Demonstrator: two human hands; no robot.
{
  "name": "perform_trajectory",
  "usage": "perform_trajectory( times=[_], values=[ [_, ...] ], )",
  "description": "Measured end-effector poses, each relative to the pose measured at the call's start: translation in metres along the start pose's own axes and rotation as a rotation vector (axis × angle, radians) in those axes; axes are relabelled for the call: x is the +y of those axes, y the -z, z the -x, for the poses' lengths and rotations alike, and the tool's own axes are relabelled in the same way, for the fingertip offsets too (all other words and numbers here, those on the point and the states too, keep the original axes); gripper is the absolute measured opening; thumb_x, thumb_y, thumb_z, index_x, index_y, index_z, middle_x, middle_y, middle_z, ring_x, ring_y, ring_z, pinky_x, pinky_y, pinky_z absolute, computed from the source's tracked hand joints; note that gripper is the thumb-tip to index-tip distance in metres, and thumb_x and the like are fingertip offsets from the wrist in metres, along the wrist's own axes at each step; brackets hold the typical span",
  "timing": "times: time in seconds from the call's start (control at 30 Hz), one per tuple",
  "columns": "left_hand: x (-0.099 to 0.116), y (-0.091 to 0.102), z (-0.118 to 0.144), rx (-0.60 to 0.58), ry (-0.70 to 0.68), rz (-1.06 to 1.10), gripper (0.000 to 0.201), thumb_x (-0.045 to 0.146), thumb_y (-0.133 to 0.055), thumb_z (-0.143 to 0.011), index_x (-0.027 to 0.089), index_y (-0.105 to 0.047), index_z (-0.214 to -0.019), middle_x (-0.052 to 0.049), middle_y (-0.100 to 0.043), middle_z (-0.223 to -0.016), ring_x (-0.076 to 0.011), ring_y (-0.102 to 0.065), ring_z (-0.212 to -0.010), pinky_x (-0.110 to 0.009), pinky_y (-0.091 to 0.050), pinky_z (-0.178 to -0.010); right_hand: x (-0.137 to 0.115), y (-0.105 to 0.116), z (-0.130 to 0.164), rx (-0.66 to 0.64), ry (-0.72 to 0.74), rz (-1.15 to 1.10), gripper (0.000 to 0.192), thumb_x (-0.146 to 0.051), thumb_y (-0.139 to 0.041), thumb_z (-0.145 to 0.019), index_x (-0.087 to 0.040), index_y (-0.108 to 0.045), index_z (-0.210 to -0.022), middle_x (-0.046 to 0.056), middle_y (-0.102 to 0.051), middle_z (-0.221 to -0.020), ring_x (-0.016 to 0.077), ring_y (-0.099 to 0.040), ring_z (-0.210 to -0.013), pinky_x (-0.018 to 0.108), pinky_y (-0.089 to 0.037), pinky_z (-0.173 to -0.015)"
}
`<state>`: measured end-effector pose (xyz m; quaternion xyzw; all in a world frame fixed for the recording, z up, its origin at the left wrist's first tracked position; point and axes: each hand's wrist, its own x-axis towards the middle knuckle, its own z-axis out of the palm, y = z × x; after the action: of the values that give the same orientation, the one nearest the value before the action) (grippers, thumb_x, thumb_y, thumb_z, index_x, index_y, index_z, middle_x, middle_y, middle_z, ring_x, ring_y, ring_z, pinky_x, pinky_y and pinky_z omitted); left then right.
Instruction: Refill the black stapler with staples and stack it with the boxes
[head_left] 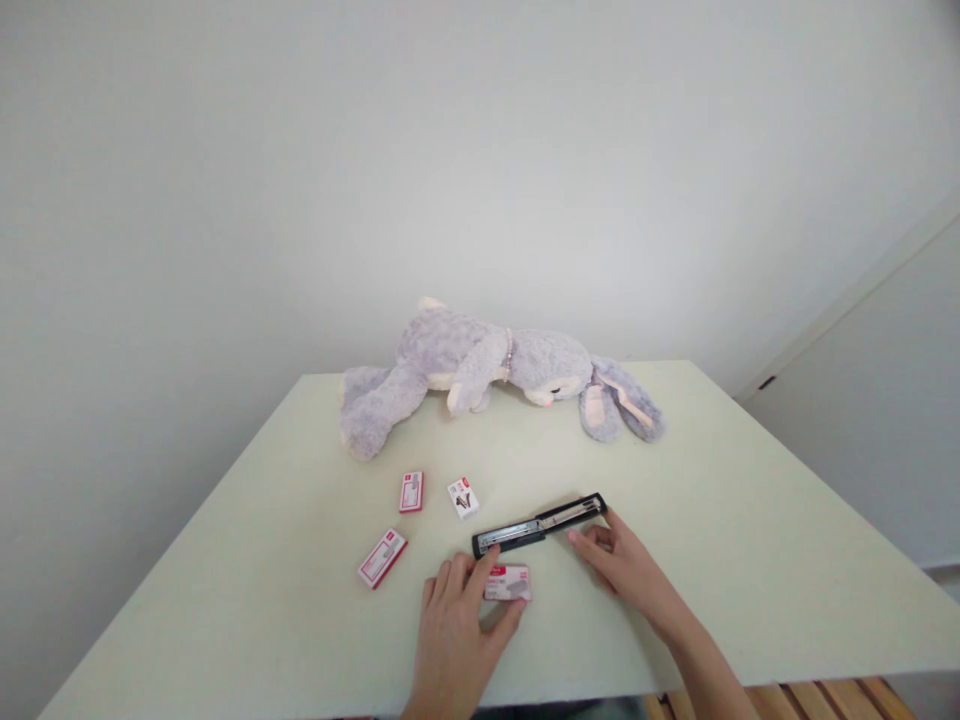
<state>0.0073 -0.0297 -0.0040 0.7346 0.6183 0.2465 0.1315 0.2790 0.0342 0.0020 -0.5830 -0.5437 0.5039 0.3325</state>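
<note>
The fingers of the left hand (457,630) pinch a small red-and-white staple box (508,582) flat against the bench (750,560), thumb at its near edge and index finger on its far edge, the palm facing down and the wrist coming in from the near edge. The right hand (626,570) lies just right of it, fingers loosely curled and holding nothing, the fingertips touching or almost touching the right end of one black stapler (538,525); its forearm runs back to the lower right. The stapler lies opened out flat just beyond both hands, its long axis running from near left to far right, with the metal staple channel showing on the left half. Four small boxes are on the bench in all: the one under the left hand, two more red-and-white ones (382,558) (411,491) to the left, and a white one (463,497) beside them. One grey plush rabbit (480,365) lies face down along the far edge, ears to the right.
</note>
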Motion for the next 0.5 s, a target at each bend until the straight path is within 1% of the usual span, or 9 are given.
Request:
perform_trajectory(
  times=[0.03, 0.1, 0.2, 0.27, 0.37, 0.43, 0.5],
  values=[
    [0.000, -0.001, 0.000, -0.007, 0.005, -0.003, 0.054, 0.047, -0.072, -0.090, 0.035, -0.060, -0.141, -0.006, -0.065, -0.111, -0.0280, -0.062, -0.104, -0.043, -0.046, -0.089, -0.007, 0.005, -0.006, -0.026, 0.048, -0.036, 0.061, -0.068, -0.061, -0.091, -0.020, -0.054, -0.128, -0.009, -0.044, -0.066, 0.0111, -0.036, -0.052, 0.025, -0.026, -0.049],
    [-0.001, -0.002, -0.001, -0.021, 0.010, -0.006, 0.053, 0.048, -0.073, -0.089, 0.035, -0.061, -0.140, -0.005, -0.065, -0.110, -0.0279, -0.062, -0.103, -0.042, -0.046, -0.089, -0.024, 0.009, -0.017, -0.068, 0.134, -0.069, 0.057, -0.067, -0.064, -0.090, -0.019, -0.061, -0.121, -0.008, -0.043, -0.068, 0.0112, -0.036, -0.056, 0.025, -0.028, -0.053],
    [-0.003, -0.001, -0.001, -0.024, 0.004, -0.005, 0.052, 0.044, -0.073, -0.090, 0.036, -0.060, -0.140, -0.005, -0.065, -0.110, -0.0278, -0.062, -0.104, -0.041, -0.045, -0.087, -0.048, 0.005, -0.028, -0.134, 0.191, -0.020, 0.049, -0.063, -0.075, -0.082, -0.019, -0.067, -0.102, -0.006, -0.047, -0.069, 0.0123, -0.040, -0.063, 0.026, -0.032, -0.058],
    [-0.004, -0.001, -0.001, -0.031, 0.001, -0.005, 0.053, 0.042, -0.072, -0.090, 0.036, -0.059, -0.141, -0.005, -0.065, -0.110, -0.0277, -0.062, -0.104, -0.041, -0.044, -0.087, -0.061, -0.003, -0.032, -0.190, 0.232, 0.075, 0.045, -0.061, -0.077, -0.081, -0.020, -0.067, -0.097, -0.006, -0.047, -0.068, 0.0128, -0.042, -0.063, 0.026, -0.034, -0.060],
    [-0.003, 0.000, -0.001, -0.052, -0.005, -0.018, 0.052, 0.041, -0.071, -0.092, 0.036, -0.058, -0.142, -0.005, -0.064, -0.110, -0.0274, -0.061, -0.104, -0.042, -0.044, -0.087, -0.073, -0.022, -0.034, -0.269, 0.338, 0.276, 0.037, -0.057, -0.074, -0.086, -0.022, -0.069, -0.095, -0.007, -0.046, -0.066, 0.0130, -0.043, -0.062, 0.025, -0.033, -0.060],
    [-0.001, -0.001, -0.001, -0.052, -0.012, -0.030, 0.050, 0.039, -0.071, -0.092, 0.036, -0.060, -0.140, -0.005, -0.064, -0.109, -0.0275, -0.061, -0.103, -0.042, -0.043, -0.086, -0.076, -0.035, -0.035, -0.286, 0.392, 0.363, 0.030, -0.051, -0.078, -0.084, -0.023, -0.070, -0.090, -0.007, -0.048, -0.067, 0.0129, -0.044, -0.064, 0.025, -0.032, -0.061],
    [0.000, -0.002, 0.000, -0.036, -0.018, -0.035, 0.049, 0.038, -0.071, -0.092, 0.037, -0.061, -0.139, -0.005, -0.064, -0.108, -0.0274, -0.061, -0.103, -0.041, -0.044, -0.085, -0.076, -0.046, -0.035, -0.270, 0.417, 0.399, 0.025, -0.044, -0.083, -0.079, -0.023, -0.071, -0.087, -0.006, -0.051, -0.071, 0.0133, -0.047, -0.067, 0.025, -0.031, -0.064]
  ],
)
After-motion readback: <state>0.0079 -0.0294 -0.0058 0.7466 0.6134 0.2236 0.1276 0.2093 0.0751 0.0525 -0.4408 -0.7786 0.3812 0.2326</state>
